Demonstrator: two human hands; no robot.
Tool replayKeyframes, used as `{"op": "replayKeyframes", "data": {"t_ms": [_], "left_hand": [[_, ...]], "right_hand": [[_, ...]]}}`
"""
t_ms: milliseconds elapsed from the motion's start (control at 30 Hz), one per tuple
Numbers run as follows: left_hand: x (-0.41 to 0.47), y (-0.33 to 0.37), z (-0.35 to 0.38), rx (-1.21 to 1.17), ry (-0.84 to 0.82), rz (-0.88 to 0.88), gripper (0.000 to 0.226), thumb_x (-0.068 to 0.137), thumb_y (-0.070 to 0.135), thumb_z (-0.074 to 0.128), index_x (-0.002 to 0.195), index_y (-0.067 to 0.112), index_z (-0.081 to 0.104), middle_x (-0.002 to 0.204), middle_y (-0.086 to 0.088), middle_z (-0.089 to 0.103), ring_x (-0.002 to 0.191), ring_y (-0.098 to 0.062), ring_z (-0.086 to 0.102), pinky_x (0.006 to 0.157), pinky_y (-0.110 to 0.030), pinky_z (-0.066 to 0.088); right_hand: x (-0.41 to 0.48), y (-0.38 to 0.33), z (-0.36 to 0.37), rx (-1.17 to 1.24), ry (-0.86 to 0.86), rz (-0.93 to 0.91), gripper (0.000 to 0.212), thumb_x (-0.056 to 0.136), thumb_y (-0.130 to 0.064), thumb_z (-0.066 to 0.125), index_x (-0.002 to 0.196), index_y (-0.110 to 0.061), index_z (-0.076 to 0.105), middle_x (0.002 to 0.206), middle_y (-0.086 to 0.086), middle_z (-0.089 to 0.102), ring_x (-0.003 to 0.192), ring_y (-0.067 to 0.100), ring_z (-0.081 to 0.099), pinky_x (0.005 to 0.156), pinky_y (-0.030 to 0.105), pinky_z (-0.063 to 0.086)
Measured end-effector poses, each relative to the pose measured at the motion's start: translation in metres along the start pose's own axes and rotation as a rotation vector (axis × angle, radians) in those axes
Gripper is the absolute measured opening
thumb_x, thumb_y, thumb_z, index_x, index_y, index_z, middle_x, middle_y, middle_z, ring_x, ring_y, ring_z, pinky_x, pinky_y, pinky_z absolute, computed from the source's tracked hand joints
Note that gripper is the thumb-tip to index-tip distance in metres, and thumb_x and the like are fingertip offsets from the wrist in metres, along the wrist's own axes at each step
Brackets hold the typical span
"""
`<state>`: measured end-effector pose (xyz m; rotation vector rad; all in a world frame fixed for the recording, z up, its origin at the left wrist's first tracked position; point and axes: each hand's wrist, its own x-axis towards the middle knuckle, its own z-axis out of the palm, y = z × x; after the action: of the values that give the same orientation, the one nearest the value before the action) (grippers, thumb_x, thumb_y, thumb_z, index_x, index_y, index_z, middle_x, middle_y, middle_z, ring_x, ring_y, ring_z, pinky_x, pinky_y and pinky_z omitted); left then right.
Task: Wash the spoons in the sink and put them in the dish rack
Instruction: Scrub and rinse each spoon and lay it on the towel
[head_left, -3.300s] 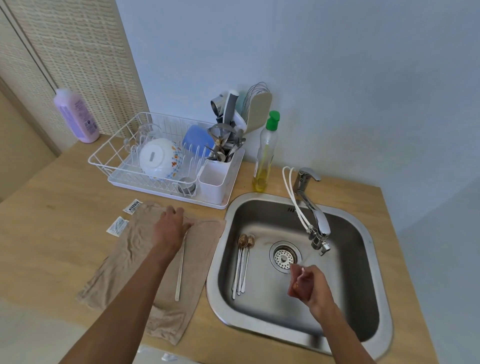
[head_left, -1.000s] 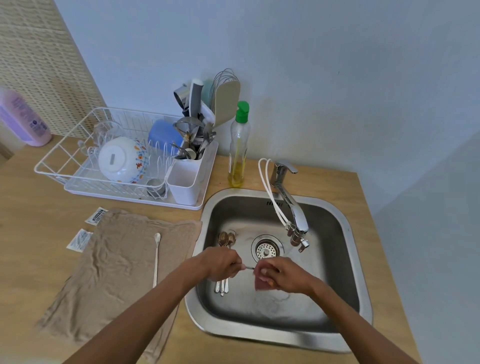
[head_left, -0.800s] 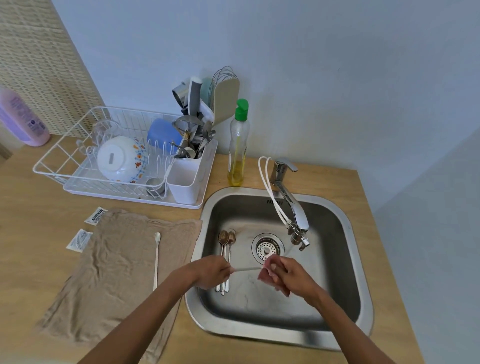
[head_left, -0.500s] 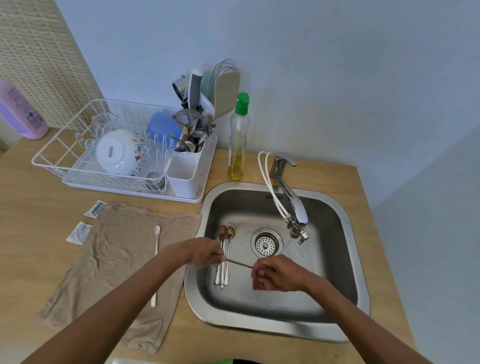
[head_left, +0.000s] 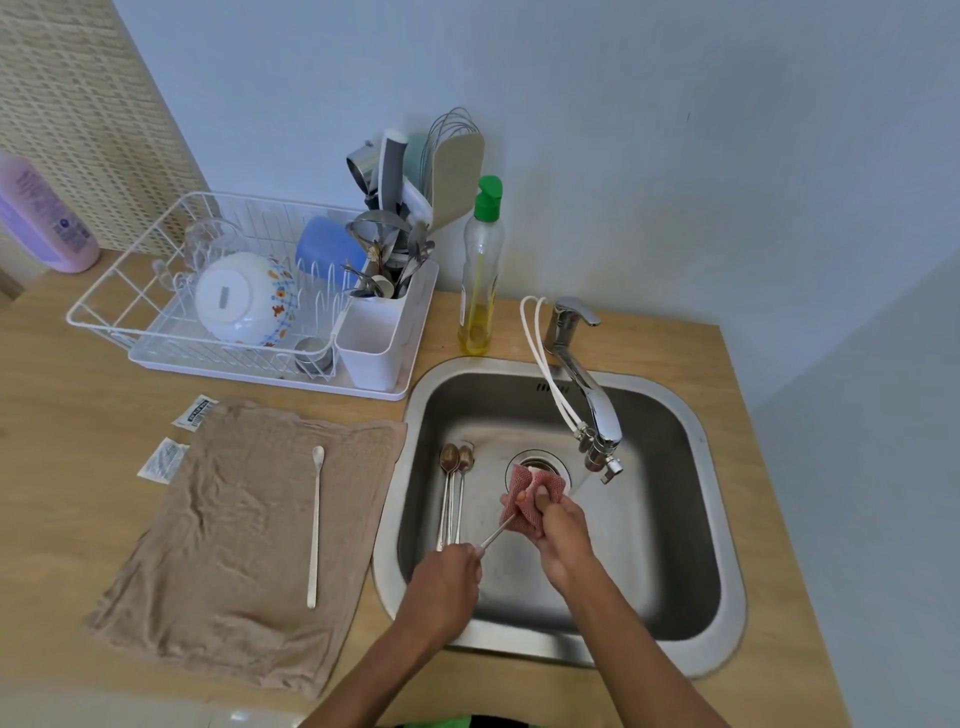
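The step in hand is scrubbing. Nearest the camera, over the front of the steel sink (head_left: 731, 571), the left hand (head_left: 441, 582) has its fingers curled round the end of a thin metal spoon (head_left: 497, 531). The right hand (head_left: 561, 535) squeezes a pink mesh scrubber (head_left: 535, 493) round the spoon's other end, so the bowl is hidden. The scrubber looks coarse and soft, bunched into a wad; the handle is slim, smooth and likely slippery when wet.

Just beyond, two long bronze-bowled spoons (head_left: 454, 493) lie side by side on the sink floor, left of the drain, not yet washed by the look of it. The chrome tap (head_left: 592, 405) reaches over the basin; I cannot tell whether water runs.

To the left, a long white spoon (head_left: 315, 525) rests on a crumpled tan towel (head_left: 234, 545) on the wooden tabletop (head_left: 78, 441).

Farthest, the white wire dish rack (head_left: 156, 322) stands by the wall, its plastic cutlery holder (head_left: 374, 338) crowded.

Next, probably: rinse under the spout, then thread the spoon into that crowded holder.
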<state>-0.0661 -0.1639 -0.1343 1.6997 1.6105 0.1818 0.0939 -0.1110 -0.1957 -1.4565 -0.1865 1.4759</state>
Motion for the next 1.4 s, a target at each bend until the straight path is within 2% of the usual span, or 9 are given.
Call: {"op": "replayKeyframes", "data": {"t_ms": [267, 400, 567, 667, 800, 1000, 1233, 1333, 1400], "left_hand": [[-0.004, -0.001, 0.016, 0.076, 0.092, -0.055, 0.023, 0.102, 0.018, 0.043, 0.087, 0.014, 0.060, 0.079, 0.000, 0.062, 0.071, -0.014, 0.057, 0.062, -0.026, 0.039], [-0.009, -0.004, 0.016, 0.050, 0.089, -0.049, 0.031, 0.106, 0.025, 0.037, 0.085, 0.013, 0.057, 0.075, 0.001, 0.057, 0.064, -0.012, 0.051, 0.061, -0.022, 0.033], [-0.008, -0.008, 0.010, 0.032, 0.031, -0.005, 0.036, 0.106, 0.025, 0.036, 0.084, 0.010, 0.060, 0.076, -0.003, 0.058, 0.066, -0.013, 0.051, 0.059, -0.023, 0.032], [0.001, -0.011, 0.006, 0.006, 0.010, 0.006, 0.035, 0.106, 0.025, 0.036, 0.078, 0.014, 0.054, 0.073, 0.001, 0.055, 0.063, -0.010, 0.048, 0.056, -0.019, 0.033], [0.008, -0.005, 0.009, -0.053, -0.102, 0.017, 0.037, 0.106, 0.027, 0.034, 0.075, 0.017, 0.051, 0.067, 0.003, 0.051, 0.058, -0.008, 0.046, 0.054, -0.020, 0.034], [0.011, -0.011, 0.005, -0.276, -0.372, -0.033, 0.042, 0.106, 0.034, 0.035, 0.079, 0.021, 0.065, 0.069, -0.004, 0.058, 0.067, -0.015, 0.054, 0.067, -0.027, 0.043], [0.030, -0.016, 0.005, -0.268, -0.480, -0.008, 0.027, 0.101, 0.027, 0.051, 0.100, 0.011, 0.073, 0.073, -0.003, 0.073, 0.071, -0.010, 0.069, 0.079, -0.028, 0.053], [0.065, -0.023, -0.030, -0.086, -0.363, -0.035, 0.016, 0.093, 0.018, 0.065, 0.105, 0.012, 0.074, 0.097, -0.001, 0.076, 0.086, -0.007, 0.069, 0.079, -0.023, 0.050], [0.091, -0.021, -0.052, -0.074, -0.169, -0.040, 0.018, 0.095, 0.024, 0.061, 0.100, 0.014, 0.074, 0.095, 0.000, 0.076, 0.086, -0.009, 0.068, 0.078, -0.024, 0.051]], "right_hand": [[-0.007, -0.003, 0.030, 0.143, 0.156, 0.010, 0.021, 0.104, -0.013, 0.045, 0.120, -0.006, 0.058, 0.109, 0.021, 0.069, 0.091, 0.035, 0.071, 0.059, 0.035, 0.062], [-0.014, -0.014, 0.025, -0.135, -0.046, -0.025, 0.018, 0.104, -0.010, 0.045, 0.114, -0.010, 0.060, 0.100, 0.018, 0.072, 0.078, 0.029, 0.073, 0.064, 0.040, 0.062], [-0.006, -0.028, 0.004, -0.509, -0.087, -0.029, 0.018, 0.101, -0.009, 0.051, 0.114, -0.005, 0.062, 0.091, 0.012, 0.072, 0.076, 0.024, 0.074, 0.073, 0.043, 0.061], [-0.009, -0.018, 0.003, -0.293, 0.014, -0.030, 0.017, 0.102, -0.008, 0.048, 0.110, -0.004, 0.062, 0.085, 0.015, 0.070, 0.067, 0.024, 0.070, 0.068, 0.043, 0.061], [-0.021, -0.005, 0.017, 0.070, -0.072, 0.092, 0.021, 0.103, -0.009, 0.043, 0.105, 0.001, 0.061, 0.070, 0.012, 0.061, 0.066, 0.024, 0.064, 0.065, 0.043, 0.059], [-0.014, -0.015, 0.022, 0.078, 0.038, 0.030, 0.029, 0.105, -0.016, 0.041, 0.081, -0.011, 0.056, 0.064, 0.009, 0.054, 0.051, 0.017, 0.056, 0.054, 0.035, 0.051], [-0.025, -0.011, 0.023, -0.116, -0.144, -0.065, 0.023, 0.105, -0.025, 0.044, 0.112, -0.018, 0.065, 0.067, 0.011, 0.055, 0.055, 0.018, 0.053, 0.053, 0.032, 0.050], [-0.017, -0.017, 0.016, -0.202, -0.023, -0.140, 0.018, 0.105, -0.022, 0.044, 0.097, -0.016, 0.059, 0.060, 0.003, 0.048, 0.047, 0.013, 0.044, 0.043, 0.026, 0.038], [-0.012, -0.018, 0.012, -0.352, 0.004, -0.192, 0.016, 0.104, -0.024, 0.045, 0.096, -0.018, 0.057, 0.064, 0.000, 0.049, 0.047, 0.011, 0.041, 0.041, 0.023, 0.032]]}}
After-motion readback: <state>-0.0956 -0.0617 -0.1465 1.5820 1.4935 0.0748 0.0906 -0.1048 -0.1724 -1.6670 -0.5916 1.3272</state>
